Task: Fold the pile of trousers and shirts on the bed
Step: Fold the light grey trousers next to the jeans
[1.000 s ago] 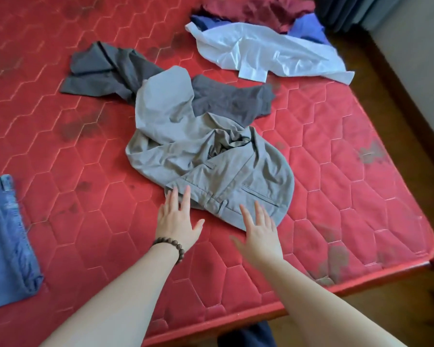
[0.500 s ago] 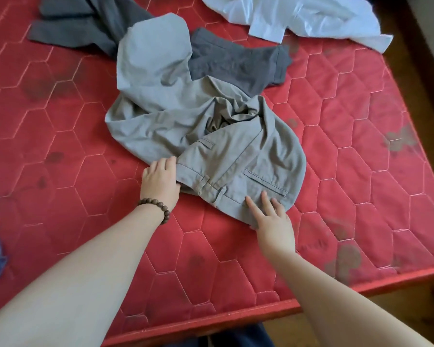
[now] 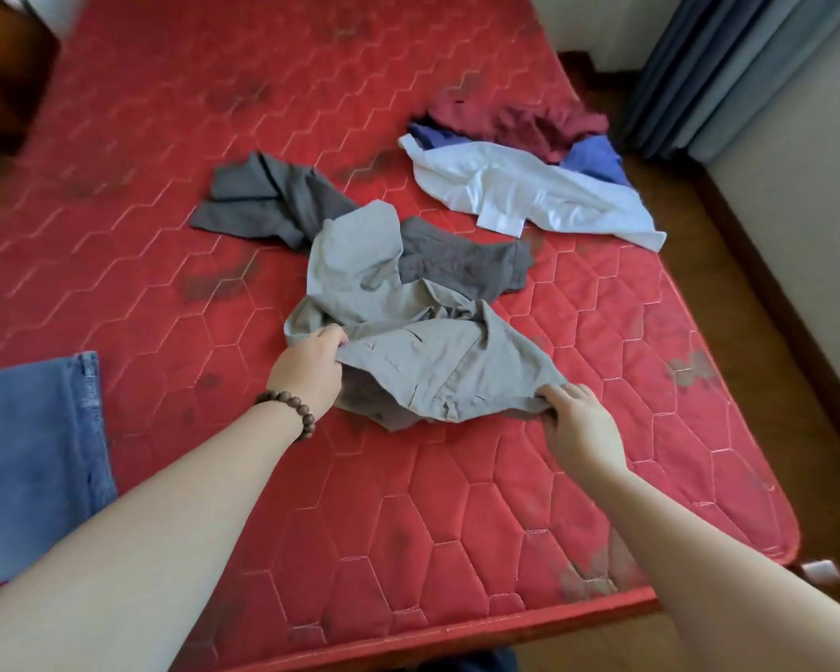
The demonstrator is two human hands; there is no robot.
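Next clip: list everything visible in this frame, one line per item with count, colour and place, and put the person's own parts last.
light grey trousers: 1, light grey, crumpled at mid-bed, waistband end held by both hands
dark grey garment: 1, dark grey, behind and partly under the light grey trousers
white shirt: 1, white, spread at the far right of the bed
blue garment: 1, blue, under the white shirt
maroon garment: 1, maroon, bunched behind the white shirt
jeans: 1, blue denim, left edge of view, lying flat
mattress: 1, red, quilted, stained in patches
curtain: 1, grey-blue, top right
floor: wooden, brown, right of the bed
bead bracelet: 1, brown, left wrist
left hand: grips the waistband's left end
right hand: grips the waistband's right end
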